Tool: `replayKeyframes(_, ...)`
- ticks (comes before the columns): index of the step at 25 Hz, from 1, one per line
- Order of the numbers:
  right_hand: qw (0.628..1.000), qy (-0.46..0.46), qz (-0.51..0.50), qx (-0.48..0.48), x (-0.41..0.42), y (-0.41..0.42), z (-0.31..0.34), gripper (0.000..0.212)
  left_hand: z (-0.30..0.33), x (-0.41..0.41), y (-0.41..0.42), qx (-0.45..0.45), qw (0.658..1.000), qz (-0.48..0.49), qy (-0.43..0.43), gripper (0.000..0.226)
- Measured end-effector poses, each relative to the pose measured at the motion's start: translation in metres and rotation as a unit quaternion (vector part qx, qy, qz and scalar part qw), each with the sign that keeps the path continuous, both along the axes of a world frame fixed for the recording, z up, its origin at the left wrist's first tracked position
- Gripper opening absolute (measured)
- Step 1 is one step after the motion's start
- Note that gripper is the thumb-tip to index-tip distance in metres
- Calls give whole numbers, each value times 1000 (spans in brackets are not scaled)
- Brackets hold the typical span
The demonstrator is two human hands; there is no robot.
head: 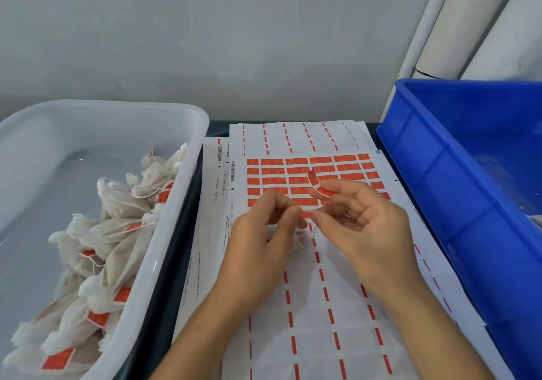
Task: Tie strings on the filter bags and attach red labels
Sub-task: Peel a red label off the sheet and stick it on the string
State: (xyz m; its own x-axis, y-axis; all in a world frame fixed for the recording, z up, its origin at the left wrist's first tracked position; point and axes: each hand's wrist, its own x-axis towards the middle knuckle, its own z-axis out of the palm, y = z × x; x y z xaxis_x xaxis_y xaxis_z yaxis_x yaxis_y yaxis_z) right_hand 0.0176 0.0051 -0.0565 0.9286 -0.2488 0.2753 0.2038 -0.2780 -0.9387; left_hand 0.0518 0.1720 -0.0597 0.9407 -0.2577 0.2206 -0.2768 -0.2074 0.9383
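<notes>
I see my right hand (363, 227) with its fingers curled, a peeled red label (318, 184) stuck on the tip of one raised finger and curling upward. My left hand (264, 233) pinches thumb against forefinger; whether a string sits in that pinch I cannot tell. Between the two hands a small white bit of a filter bag (303, 234) shows, mostly hidden. Under both lies the label sheet (293, 171). Left of my left hand, the white tub (187, 180) holds finished bags (117, 233); right of my right hand stands the blue crate (457, 180).
</notes>
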Motion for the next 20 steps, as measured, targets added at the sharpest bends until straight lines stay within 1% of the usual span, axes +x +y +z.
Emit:
replayKeyframes(4, 999, 0, -9, -32, 0, -9, 0, 39, -1, 1, 3, 18, 1000, 2, 17, 12)
replayKeyframes(7, 998, 8, -17, -52, 0, -15, -2, 41, -3, 1, 4, 10, 1000, 4, 24, 13)
replayKeyframes(10, 999, 1, -22, -48, -1, -17, -2, 40, -4, 1, 5, 16, 999, -11, 37, 15)
replayKeyframes(15, 998, -17, -37, -41, -2, -13, -1, 43, -4, 0, 3, 54, 998, -20, 30, 16)
replayKeyframes(20, 997, -24, -46, -48, -2, -10, -1, 43, -2, 1, 4, 35, 999, -14, 29, 11)
